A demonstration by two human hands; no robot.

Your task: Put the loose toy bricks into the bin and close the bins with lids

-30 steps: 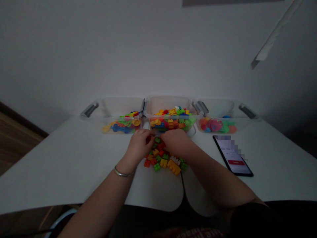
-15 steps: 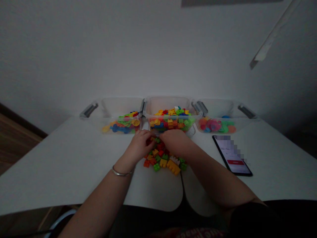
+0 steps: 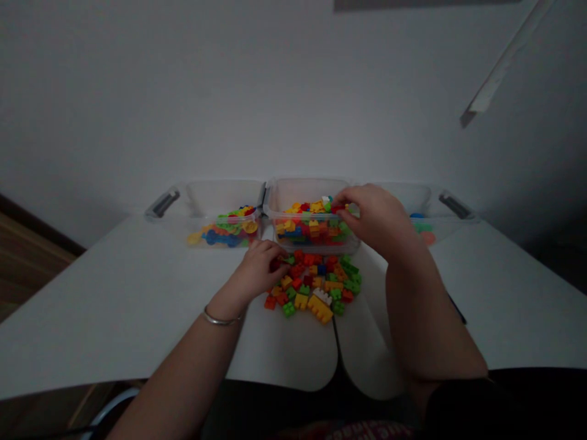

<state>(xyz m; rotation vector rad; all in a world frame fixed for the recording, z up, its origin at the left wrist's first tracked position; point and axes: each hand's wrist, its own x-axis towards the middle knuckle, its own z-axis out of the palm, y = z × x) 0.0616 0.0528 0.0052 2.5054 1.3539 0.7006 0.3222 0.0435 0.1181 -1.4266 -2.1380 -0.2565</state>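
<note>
**Two hands are working over plastic toy bricks (image 3: 312,287) on a white surface (image 3: 504,293).**

In the head view, the right hand (image 3: 376,214) is hanging above the middle clear plastic bin (image 3: 307,189), and its grip is narrow near the bin's right rim, but I cannot tell if it is holding a brick. The left hand (image 3: 257,269), wearing a metal bangle (image 3: 220,319), is resting at the far edge of the pile, its grip curling around a red brick (image 3: 276,264), though I cannot tell if it is holding this. The loose pile is lying just in front of the middle bin, and more bricks are filling that bin.
</note>
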